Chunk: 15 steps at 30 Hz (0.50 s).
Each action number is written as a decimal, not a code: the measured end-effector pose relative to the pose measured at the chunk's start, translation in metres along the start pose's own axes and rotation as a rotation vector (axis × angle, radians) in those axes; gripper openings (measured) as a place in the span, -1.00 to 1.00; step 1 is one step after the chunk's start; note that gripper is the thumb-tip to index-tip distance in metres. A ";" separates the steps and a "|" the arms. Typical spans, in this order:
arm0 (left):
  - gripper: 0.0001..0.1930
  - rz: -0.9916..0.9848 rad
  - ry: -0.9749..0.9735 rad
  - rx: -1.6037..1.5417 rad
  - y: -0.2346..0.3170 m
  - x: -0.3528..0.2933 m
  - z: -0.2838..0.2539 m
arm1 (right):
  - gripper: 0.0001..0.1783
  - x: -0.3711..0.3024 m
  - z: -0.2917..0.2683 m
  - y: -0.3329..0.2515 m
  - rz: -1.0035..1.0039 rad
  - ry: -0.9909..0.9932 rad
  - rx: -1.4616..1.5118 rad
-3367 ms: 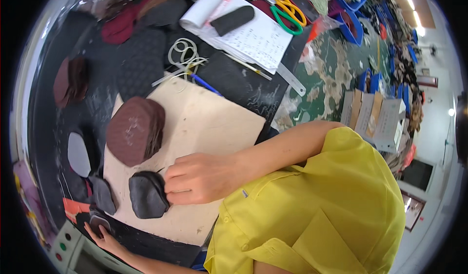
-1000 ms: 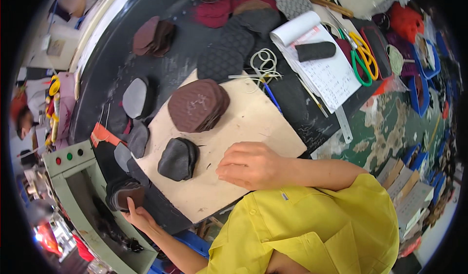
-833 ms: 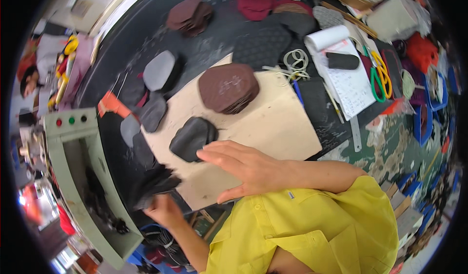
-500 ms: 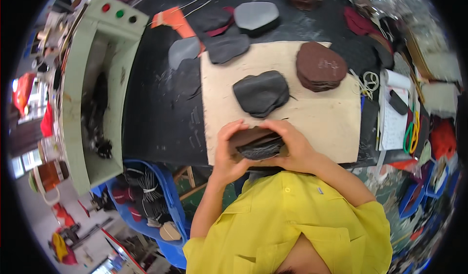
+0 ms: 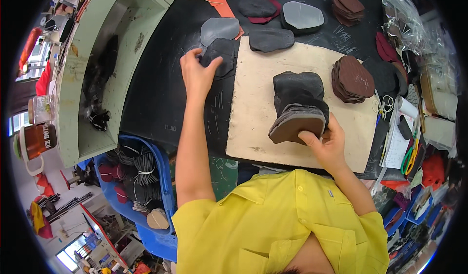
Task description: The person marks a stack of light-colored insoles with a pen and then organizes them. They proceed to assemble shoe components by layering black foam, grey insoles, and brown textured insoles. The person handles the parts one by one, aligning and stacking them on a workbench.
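My right hand (image 5: 327,142) grips a stack of rounded leather pieces (image 5: 298,122), brown on the near face with dark layered edges. The stack is tilted over another black leather pile (image 5: 298,85) lying on the tan board (image 5: 263,132). To the left, my left hand (image 5: 199,73) has its thumb and fingers spread around the near-left side of a black leather piece (image 5: 222,55) on the dark tabletop. Whether its fingertips touch that piece I cannot tell. A grey rounded piece (image 5: 219,30) lies just beyond, partly under the black one.
A brown stack (image 5: 353,79) sits on the board's right side, with another brown stack (image 5: 347,7) farther back. Scissors (image 5: 409,159) and a notepad (image 5: 397,142) lie at right. A pale green machine housing (image 5: 73,89) stands left, above a blue basket (image 5: 168,186) of bundled pieces.
Both hands were together around the stack near my body. My left hand has let go and moved forward-left to the black piece; my right hand has carried the stack forward-right over the board.
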State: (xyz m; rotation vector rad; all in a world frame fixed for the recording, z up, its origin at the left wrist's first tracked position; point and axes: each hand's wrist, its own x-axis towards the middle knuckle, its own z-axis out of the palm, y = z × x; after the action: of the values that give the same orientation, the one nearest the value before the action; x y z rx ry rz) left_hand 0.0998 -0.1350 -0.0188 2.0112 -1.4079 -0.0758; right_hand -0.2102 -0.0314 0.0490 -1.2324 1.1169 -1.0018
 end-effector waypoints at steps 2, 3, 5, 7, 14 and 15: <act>-0.48 -0.051 -0.166 0.119 -0.005 0.018 0.007 | -0.70 -0.001 -0.003 -0.001 -0.054 -0.052 -0.137; -0.45 -0.128 -0.301 0.083 0.001 0.029 0.004 | -0.69 -0.001 -0.004 -0.003 -0.119 -0.075 -0.229; -0.48 -0.150 -0.458 0.069 0.008 0.039 -0.003 | -0.69 0.012 -0.007 -0.004 -0.606 -0.115 -0.573; -0.52 -0.059 -0.440 0.022 0.005 0.031 -0.002 | -0.69 0.016 -0.008 -0.013 -0.916 -0.155 -0.830; -0.64 -0.281 -0.319 -0.668 0.017 -0.010 -0.033 | -0.59 0.025 0.003 -0.008 -0.865 -0.168 -0.592; -0.65 -0.322 -0.355 -0.774 0.022 -0.017 -0.042 | -0.55 0.025 0.008 -0.011 -0.658 -0.246 -0.354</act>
State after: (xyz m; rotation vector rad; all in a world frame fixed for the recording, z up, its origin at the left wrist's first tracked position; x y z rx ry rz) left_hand 0.0927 -0.1044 0.0205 1.5676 -0.9986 -1.0006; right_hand -0.1972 -0.0553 0.0578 -2.0306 0.7150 -1.1118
